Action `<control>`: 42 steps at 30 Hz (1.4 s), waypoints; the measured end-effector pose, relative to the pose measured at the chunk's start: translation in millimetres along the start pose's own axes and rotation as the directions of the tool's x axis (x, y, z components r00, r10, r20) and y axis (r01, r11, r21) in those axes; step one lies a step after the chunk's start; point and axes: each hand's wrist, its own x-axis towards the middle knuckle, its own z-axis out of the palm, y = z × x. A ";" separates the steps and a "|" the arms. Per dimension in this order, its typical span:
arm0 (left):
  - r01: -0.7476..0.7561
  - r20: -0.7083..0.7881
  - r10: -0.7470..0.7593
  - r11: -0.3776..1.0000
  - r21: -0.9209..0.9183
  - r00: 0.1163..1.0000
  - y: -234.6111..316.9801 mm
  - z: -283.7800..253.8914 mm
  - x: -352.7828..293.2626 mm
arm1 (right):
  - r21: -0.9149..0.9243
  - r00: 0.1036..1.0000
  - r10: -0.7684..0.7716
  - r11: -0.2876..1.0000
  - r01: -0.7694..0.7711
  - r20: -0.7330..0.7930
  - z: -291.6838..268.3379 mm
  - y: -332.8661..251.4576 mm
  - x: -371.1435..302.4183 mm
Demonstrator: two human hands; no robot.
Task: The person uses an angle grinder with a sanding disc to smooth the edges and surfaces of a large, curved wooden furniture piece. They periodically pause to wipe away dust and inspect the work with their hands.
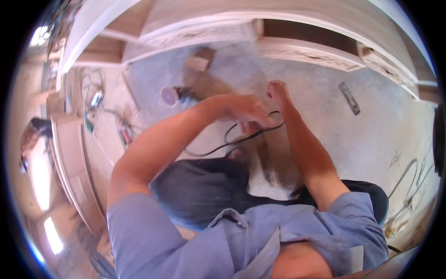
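Note:
My left hand (248, 110) reaches across in front of me, smeared by motion, so its fingers cannot be made out. Just below it is a blurred reddish patch that I cannot name. To its right, my right hand (277, 89) is raised with curled fingers; whatever they hold, if anything, is hidden. A black cable (237, 140) loops over the floor beneath both hands. Left of my hands lies a thing with a round pale disc face (169, 96) and a darker body. Beyond it is a brown block (200, 60) with a pale face.
A long pale wooden cabinet (306, 49) with carved fronts and open compartments spans the far side. A dark flat strip (349, 98) lies on the floor to the right. Tangled cords (95, 100) lie at left, near another wooden unit (76, 162). More cables (406, 204) lie at right.

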 end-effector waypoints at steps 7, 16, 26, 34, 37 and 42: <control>-0.448 -0.662 -0.562 0.488 -0.749 0.496 -240.0 19.9 -8.7 | -0.369 0.955 -0.184 0.892 0.261 0.231 145.3 10.1 -77.6; -0.402 -0.775 -0.472 0.669 -0.625 0.420 -281.6 -38.1 63.4 | -0.736 0.946 -0.294 0.608 0.298 0.140 203.5 -1.8 -95.7; -0.830 -0.686 0.563 -0.001 -0.558 0.460 -181.6 15.8 -14.1 | 0.229 0.734 0.104 0.912 -0.339 0.671 137.8 -101.7 -154.1; -0.680 -0.660 0.185 0.069 -0.730 0.728 -112.9 -3.7 -12.2 | -0.654 0.922 -0.385 0.711 0.260 -0.052 163.9 -116.1 -188.6; -0.628 -0.634 0.038 0.203 -0.752 0.772 -110.6 -2.9 4.7 | -0.691 0.911 -0.317 0.721 0.050 -0.265 174.2 -97.1 -189.8; -0.493 -0.440 0.251 0.219 -0.842 0.862 -127.5 -17.6 5.5 | -0.123 0.998 -0.030 0.992 0.037 0.062 156.6 -94.1 -166.4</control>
